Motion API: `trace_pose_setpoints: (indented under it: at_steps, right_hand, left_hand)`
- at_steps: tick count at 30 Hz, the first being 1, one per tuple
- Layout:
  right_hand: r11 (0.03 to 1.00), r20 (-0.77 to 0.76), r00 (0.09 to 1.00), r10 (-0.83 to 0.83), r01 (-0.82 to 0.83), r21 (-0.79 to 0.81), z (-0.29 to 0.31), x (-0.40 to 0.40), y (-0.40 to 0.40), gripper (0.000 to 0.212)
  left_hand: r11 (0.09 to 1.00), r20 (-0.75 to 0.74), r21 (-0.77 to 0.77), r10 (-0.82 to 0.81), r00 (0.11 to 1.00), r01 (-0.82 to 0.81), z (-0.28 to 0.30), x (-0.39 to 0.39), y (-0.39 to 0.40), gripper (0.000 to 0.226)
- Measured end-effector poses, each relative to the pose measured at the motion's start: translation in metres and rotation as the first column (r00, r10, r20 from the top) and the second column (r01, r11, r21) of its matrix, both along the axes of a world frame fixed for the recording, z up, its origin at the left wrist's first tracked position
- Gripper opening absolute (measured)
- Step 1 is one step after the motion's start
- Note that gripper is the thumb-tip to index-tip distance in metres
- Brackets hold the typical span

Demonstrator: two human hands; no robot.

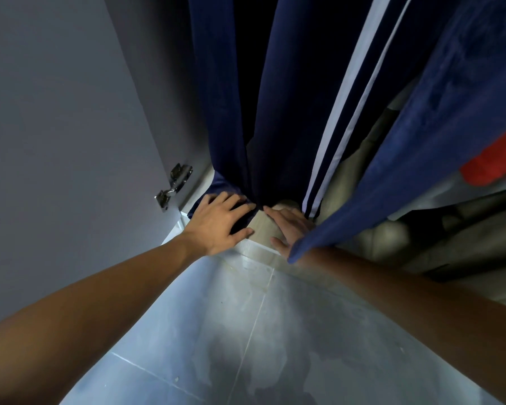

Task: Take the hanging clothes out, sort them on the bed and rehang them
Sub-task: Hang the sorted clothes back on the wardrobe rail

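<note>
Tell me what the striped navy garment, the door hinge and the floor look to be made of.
Striped navy garment: smooth synthetic-looking knit, slight sheen, white stripes sewn or printed.
Door hinge: polished metal, bright reflections.
Floor: glazed tile, probably ceramic; glossy, with grout lines.

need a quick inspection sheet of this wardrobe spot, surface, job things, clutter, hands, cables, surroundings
surface: pale wardrobe floor panel at the opening, tiled floor in front.
job's things: navy garment and navy garment with white stripes hang down to the panel; blue fabric drapes over the right wrist.
clutter: red cloth and grey bundles at right.
hands: left hand spread on the navy hem; right hand flat on the panel, partly hidden.
cables: nothing seen.
surroundings: grey door with metal hinge.
</note>
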State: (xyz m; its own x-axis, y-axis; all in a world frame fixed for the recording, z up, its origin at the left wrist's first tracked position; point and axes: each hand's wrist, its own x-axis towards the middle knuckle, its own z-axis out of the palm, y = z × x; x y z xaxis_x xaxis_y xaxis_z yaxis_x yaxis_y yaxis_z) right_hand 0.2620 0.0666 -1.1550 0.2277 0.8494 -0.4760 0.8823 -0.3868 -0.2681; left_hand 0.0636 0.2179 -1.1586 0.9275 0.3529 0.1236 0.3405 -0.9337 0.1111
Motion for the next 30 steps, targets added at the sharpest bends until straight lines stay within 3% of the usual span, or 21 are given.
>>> trace_pose_setpoints:
  at_steps: [3,6,11,16,18,20,22,24,27,30]
  right_hand:
    - [0.949,0.157,0.986,0.048,-0.094,0.302,0.003,-0.022,-0.011,0.079]
    - [0.894,0.094,0.995,0.04,-0.078,0.442,0.005,-0.03,-0.014,0.069]
    - [0.882,0.041,0.996,0.084,-0.093,0.463,0.009,-0.03,-0.004,0.069]
    - [0.886,0.047,0.996,0.08,-0.093,0.455,0.016,-0.03,0.006,0.064]
    - [0.883,0.067,0.993,0.094,-0.114,0.455,0.015,-0.03,0.009,0.055]
    - [0.885,0.095,0.991,0.09,-0.124,0.448,0.015,-0.028,0.013,0.047]
    - [0.898,0.089,0.993,0.072,-0.104,0.427,0.015,-0.026,0.018,0.051]
    - [0.915,0.082,0.995,0.053,-0.081,0.394,0.016,-0.024,0.021,0.06]
    - [0.935,0.06,0.998,0.015,-0.035,0.353,0.018,-0.022,0.024,0.068]
    - [0.939,0.053,0.998,0.035,-0.051,0.341,0.017,-0.025,0.021,0.071]
  left_hand:
    - [0.997,-0.103,0.002,0.074,0.992,-0.074,0.004,0.003,0.0,0.063]
    - [0.99,-0.092,0.053,0.139,0.986,-0.134,0.009,0.007,0.001,0.046]
    - [0.976,-0.144,-0.064,0.196,0.97,-0.207,0.011,0.011,0.007,0.031]
    - [0.974,-0.004,-0.169,0.15,0.989,-0.148,0.014,0.009,0.004,0.018]
    - [0.973,0.03,-0.205,0.111,0.993,-0.102,0.015,0.006,0.009,0.019]
    - [0.972,-0.043,-0.221,0.069,0.997,-0.076,0.012,0.003,0.016,0.032]
    - [0.977,-0.214,-0.187,0.061,0.975,-0.102,0.009,0.0,0.022,0.056]
    - [0.983,-0.29,-0.103,0.116,0.95,-0.151,0.006,-0.004,0.027,0.065]
    - [0.985,-0.21,0.05,0.174,0.962,-0.168,0.006,-0.009,0.027,0.065]
    - [0.991,-0.127,0.07,0.124,0.984,-0.116,0.005,-0.016,0.025,0.064]
